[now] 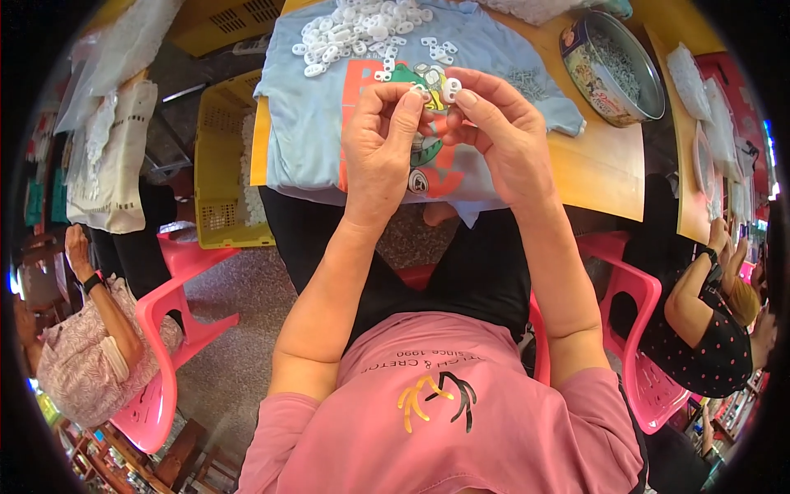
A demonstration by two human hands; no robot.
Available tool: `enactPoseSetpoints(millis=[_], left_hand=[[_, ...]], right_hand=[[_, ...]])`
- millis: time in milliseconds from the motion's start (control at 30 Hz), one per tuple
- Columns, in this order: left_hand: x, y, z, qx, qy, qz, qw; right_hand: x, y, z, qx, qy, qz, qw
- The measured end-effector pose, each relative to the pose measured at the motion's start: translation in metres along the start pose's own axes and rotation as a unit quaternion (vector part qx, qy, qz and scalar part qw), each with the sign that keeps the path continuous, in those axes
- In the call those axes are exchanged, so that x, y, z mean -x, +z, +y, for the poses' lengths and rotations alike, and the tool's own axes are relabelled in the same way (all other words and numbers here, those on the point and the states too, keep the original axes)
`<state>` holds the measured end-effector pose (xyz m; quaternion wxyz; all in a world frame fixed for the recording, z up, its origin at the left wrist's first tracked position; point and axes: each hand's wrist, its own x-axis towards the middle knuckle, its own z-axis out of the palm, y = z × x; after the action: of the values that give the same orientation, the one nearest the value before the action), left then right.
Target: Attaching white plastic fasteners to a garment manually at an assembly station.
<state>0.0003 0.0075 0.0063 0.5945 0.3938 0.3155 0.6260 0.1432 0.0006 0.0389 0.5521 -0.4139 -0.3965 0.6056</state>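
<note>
Both my hands are raised close together above a light blue printed shirt (300, 123) spread over the table. Thumb and fingertips of my left hand (380, 144) pinch a small white plastic piece (420, 91), mostly covered by the fingers. In my right hand (512, 136) another white oval plastic piece with two holes (453, 88) is pinched between thumb and forefinger. The two pieces are apart, a short gap between them. Just beyond my hands lies a heap of similar white plastic pieces (354, 34), with several strays nearer to me.
A round tin (594, 82) of small metal screws stands at the far right, with a loose pile of screws (527, 82) beside it. Left of the table is a yellow plastic crate (216, 165). Co-workers sit on both sides, by pink chairs (156, 362).
</note>
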Motion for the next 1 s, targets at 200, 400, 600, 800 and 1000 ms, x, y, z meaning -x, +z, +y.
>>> enactPoseSetpoints(millis=[200,400,600,800,1000], left_hand=[[0.000,-0.002,-0.001,-0.044,0.015,0.000,0.999],[-0.001,-0.004,-0.002,-0.040,-0.011,-0.004,0.999],[-0.001,-0.003,0.000,-0.030,-0.026,-0.009,0.999],[0.001,-0.001,0.004,-0.054,-0.021,-0.021,0.998],[0.001,-0.002,0.004,-0.062,-0.025,-0.016,0.998]], right_hand=[[-0.001,0.006,0.000,0.006,-0.010,0.002,1.000],[-0.003,0.007,0.001,0.013,-0.013,0.004,1.000],[-0.008,0.008,-0.001,0.011,-0.017,-0.006,1.000],[-0.009,0.003,-0.003,0.040,-0.028,-0.017,0.999],[-0.009,-0.002,-0.002,0.067,-0.047,-0.003,0.997]])
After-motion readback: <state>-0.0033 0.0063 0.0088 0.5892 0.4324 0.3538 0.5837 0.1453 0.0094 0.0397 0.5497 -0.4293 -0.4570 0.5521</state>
